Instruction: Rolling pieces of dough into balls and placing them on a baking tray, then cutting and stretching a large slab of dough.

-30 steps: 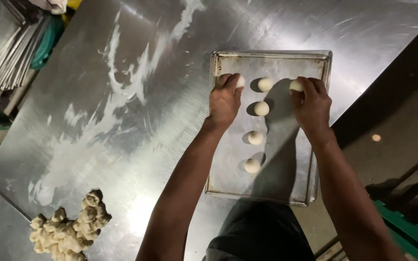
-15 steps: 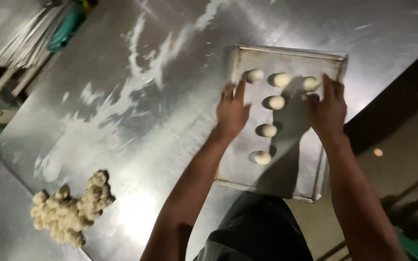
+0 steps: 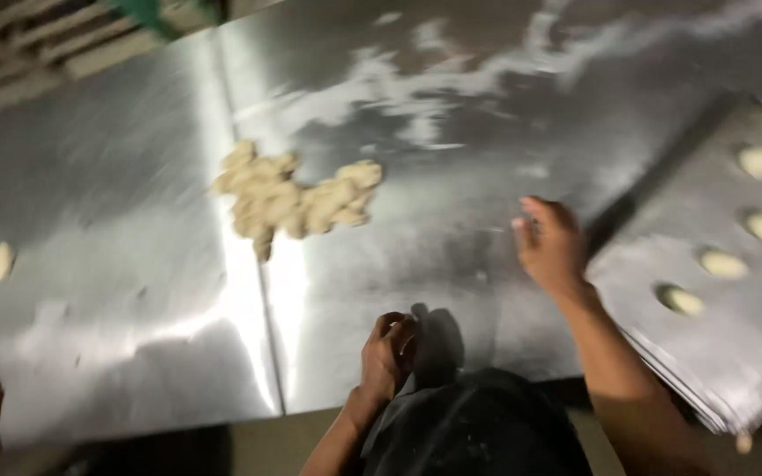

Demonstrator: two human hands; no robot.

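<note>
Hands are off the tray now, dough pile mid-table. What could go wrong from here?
1. The flat metal baking tray appears to jut past the steel table's near edge; a knock from the right hand beside it might tip it and the pale dough balls.
2. A small stray dough piece lies far from the lumpy beige dough pile and could be missed.

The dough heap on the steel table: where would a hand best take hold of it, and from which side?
Probably the right-hand lobe of the dough heap, taken from above. The mass lies flat and lumpy on the steel table, and that lobe lies nearest the open right hand.
</note>
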